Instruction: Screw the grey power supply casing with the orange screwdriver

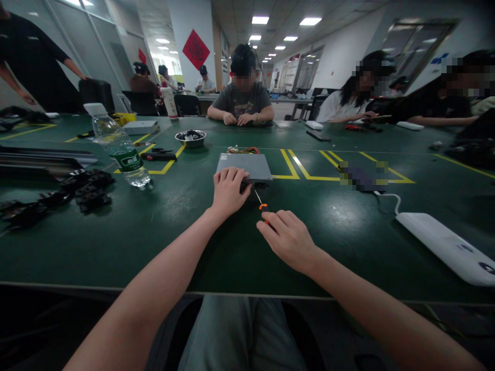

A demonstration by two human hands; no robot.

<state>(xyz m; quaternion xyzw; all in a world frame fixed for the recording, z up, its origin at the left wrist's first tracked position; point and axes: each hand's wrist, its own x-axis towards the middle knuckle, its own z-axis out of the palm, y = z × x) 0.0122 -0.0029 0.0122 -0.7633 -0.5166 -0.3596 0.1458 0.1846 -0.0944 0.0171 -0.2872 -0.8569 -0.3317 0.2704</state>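
Observation:
A grey metal box (253, 164) with a black socket on its near side lies on the green table (174, 247). Coloured wires (243, 150) stick out behind it. My left hand (231, 191) rests over the box's near left edge, its fingers bent around that edge. In my right hand (288, 238) is a screwdriver (263, 207) with an orange and black handle. Its thin shaft points up and left to the near face of the box, close to my left fingertips. Whether the tip sits in a screw is too small to tell.
Left of the box stand a water bottle (129, 159), black parts (91, 188) and a black tool (158, 154). A metal bowl (191, 138) is behind. To the right lie a blurred phone (361, 178) and a white device (444, 245). A person (243, 98) sits opposite.

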